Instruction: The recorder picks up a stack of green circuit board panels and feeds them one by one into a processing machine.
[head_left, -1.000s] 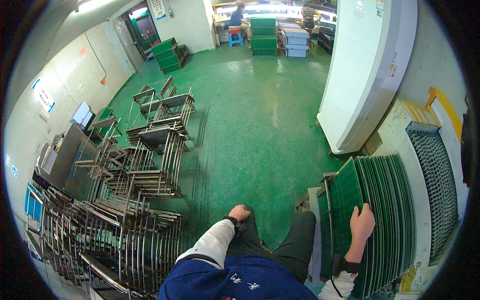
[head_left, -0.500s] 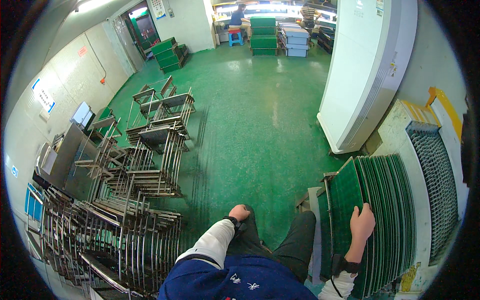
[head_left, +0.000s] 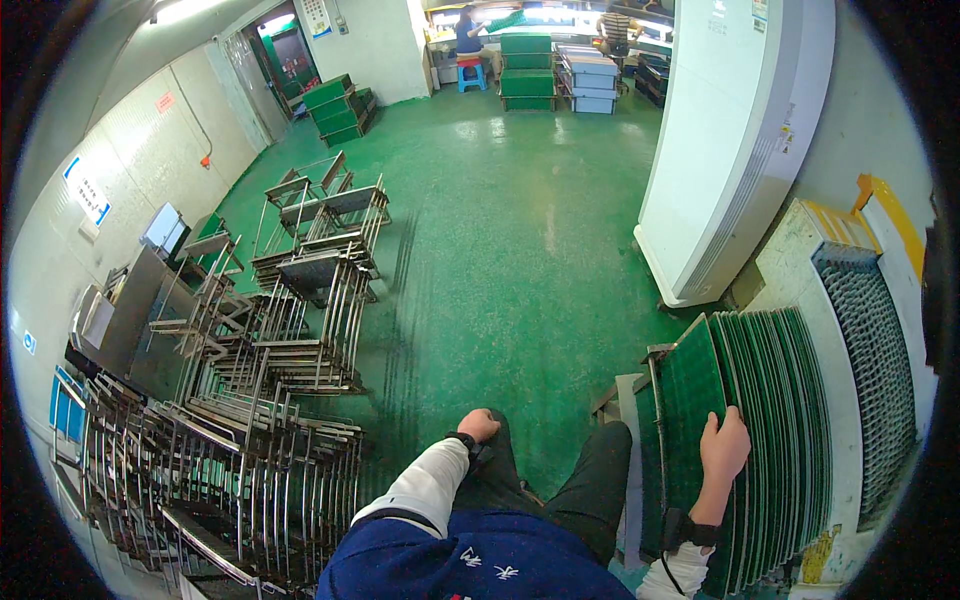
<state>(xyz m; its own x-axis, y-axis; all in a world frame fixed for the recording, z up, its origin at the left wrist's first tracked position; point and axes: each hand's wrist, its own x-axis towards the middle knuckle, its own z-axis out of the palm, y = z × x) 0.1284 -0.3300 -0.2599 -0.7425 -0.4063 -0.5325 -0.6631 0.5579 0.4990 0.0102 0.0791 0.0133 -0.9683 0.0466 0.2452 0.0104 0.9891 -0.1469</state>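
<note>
Fingers point(head_left: 738, 432) unmoved on green panels point(head_left: 770, 400), as before

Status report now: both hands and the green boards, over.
Right hand gripping top edges of upright green boards in rack. Left hand resting on knee, empty. Stacked metal racks at left, apart.

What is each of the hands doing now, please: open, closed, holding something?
Left hand: closed in a loose fist, resting on the knee, holding nothing visible.
Right hand: fingers curled over the top edge of a green panel in the upright stack.
</note>
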